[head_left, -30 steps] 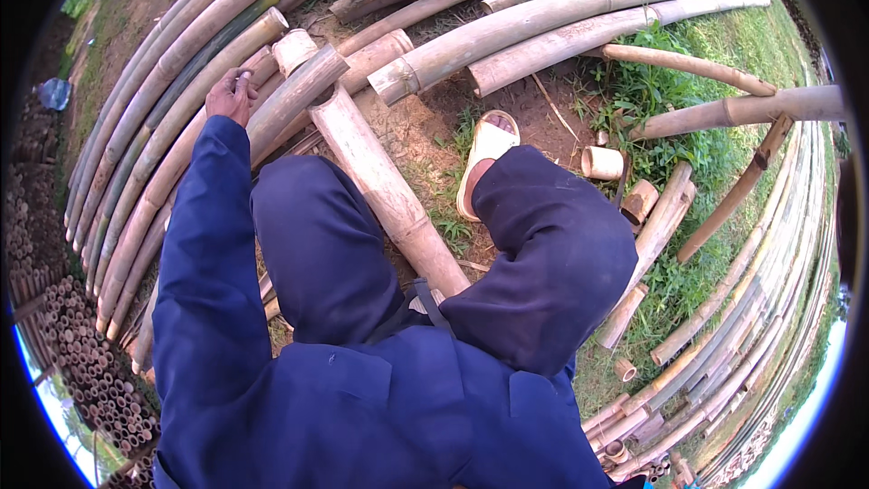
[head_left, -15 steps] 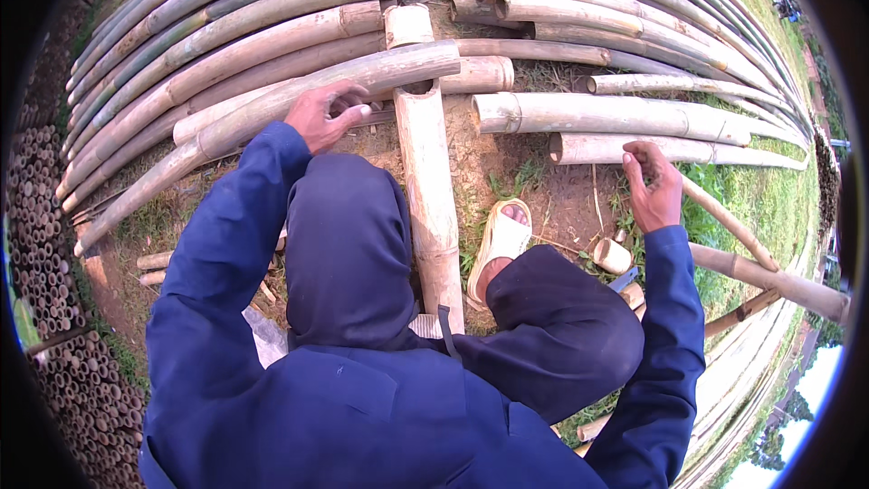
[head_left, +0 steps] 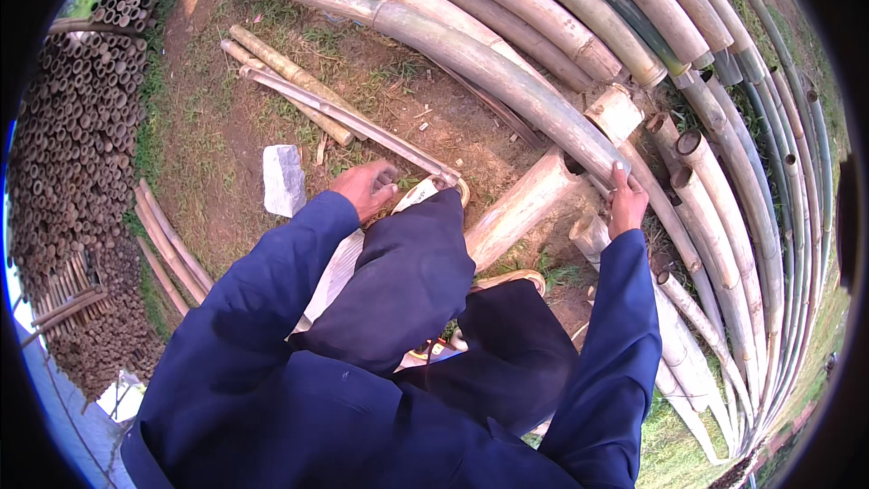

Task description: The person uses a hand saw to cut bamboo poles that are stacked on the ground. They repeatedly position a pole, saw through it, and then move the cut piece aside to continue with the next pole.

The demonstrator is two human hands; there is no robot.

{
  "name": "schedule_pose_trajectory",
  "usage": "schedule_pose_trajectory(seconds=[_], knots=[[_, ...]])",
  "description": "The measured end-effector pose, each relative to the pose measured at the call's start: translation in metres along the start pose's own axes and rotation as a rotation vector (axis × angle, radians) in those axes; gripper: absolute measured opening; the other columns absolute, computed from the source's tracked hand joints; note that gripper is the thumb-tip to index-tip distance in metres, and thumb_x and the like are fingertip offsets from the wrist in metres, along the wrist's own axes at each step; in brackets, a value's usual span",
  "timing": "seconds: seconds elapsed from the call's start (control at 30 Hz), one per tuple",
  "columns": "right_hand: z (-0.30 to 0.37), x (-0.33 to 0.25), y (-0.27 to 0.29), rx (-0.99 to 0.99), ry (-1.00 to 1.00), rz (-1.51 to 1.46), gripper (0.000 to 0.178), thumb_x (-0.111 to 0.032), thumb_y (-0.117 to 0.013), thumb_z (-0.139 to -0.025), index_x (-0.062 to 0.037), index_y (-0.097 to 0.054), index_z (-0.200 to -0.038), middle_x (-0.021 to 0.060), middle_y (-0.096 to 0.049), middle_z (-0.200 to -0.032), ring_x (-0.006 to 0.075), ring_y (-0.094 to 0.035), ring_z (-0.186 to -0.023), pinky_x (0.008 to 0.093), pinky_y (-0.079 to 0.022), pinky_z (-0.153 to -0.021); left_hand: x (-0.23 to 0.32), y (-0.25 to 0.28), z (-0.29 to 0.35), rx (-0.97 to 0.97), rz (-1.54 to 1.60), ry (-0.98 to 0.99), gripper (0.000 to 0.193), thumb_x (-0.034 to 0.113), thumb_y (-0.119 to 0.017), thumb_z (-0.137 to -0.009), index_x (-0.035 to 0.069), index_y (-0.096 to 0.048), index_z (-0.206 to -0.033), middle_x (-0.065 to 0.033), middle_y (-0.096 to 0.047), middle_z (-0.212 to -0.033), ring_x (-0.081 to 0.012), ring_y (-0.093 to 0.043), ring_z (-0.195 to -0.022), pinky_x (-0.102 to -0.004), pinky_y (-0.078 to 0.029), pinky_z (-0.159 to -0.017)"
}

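Note:
A long, pale bamboo pole [head_left: 398, 23] slants from the far left toward the middle right. Its near end lies by the hollow mouth of a thick split bamboo piece [head_left: 523, 208]. My right hand [head_left: 626, 208] is at that end, fingertips over its rim and the palm partly hidden. Left of my knee, my left hand [head_left: 365, 188] hangs with fingers loosely curled, a small gap to the thumb and nothing visible between them. Close beside it are a sandal [head_left: 416, 195] and the end of a thin bamboo strip [head_left: 353, 122].
Several bamboo poles [head_left: 724, 217] lie side by side across the back and right. Two short poles [head_left: 299, 81] rest on the dirt, near a whitish block [head_left: 283, 179]. Stacked bamboo tubes [head_left: 77, 127] rise at the far left. A short bamboo block [head_left: 615, 113] stands beyond the long pole.
The view has swung left. My right hand has gone from the air above the right-hand poles to the long pole's end. My left hand has left that pole's side and is beside my knee.

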State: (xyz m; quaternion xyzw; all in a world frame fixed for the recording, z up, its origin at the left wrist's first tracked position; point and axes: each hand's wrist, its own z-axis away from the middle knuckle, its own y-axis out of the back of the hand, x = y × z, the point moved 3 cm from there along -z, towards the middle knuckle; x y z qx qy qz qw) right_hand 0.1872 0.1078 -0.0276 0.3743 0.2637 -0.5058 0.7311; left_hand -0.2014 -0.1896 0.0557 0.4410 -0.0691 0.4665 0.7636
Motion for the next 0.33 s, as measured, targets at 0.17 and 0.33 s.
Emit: schedule_pose_trajectory(seconds=[0.17, 0.33], knots=[[-0.014, 0.000, 0.009, 0.058, -0.230, -0.113, 0.038, -0.030, -0.082, -0.092, 0.0019, -0.069, -0.107, 0.0044, -0.061, -0.073, 0.0101, -0.050, -0.054, 0.0310, -0.035, -0.045, -0.101, 0.004, 0.233, -0.039, -0.054, 0.538, 0.036, 0.025, -0.073, -0.093, 0.003, -0.068, -0.121, -0.0202, -0.076, -0.104, -0.0338, -0.075, -0.096, -0.0443, -0.058, -0.087], [0.028, -0.027, 0.014, 0.145, -0.286, 0.062, 0.034, -0.035, -0.085, -0.088, -0.0059, -0.068, -0.092, -0.0001, -0.047, -0.063, 0.0106, -0.040, -0.045, 0.0287, -0.029, -0.041, -0.108, -0.027, 0.390, -0.168, 0.335, 0.805, 0.048, 0.040, -0.078, -0.090, 0.003, -0.074, -0.121, -0.0227, -0.077, -0.106, -0.0334, -0.075, -0.105, -0.0410, -0.058, -0.090]])
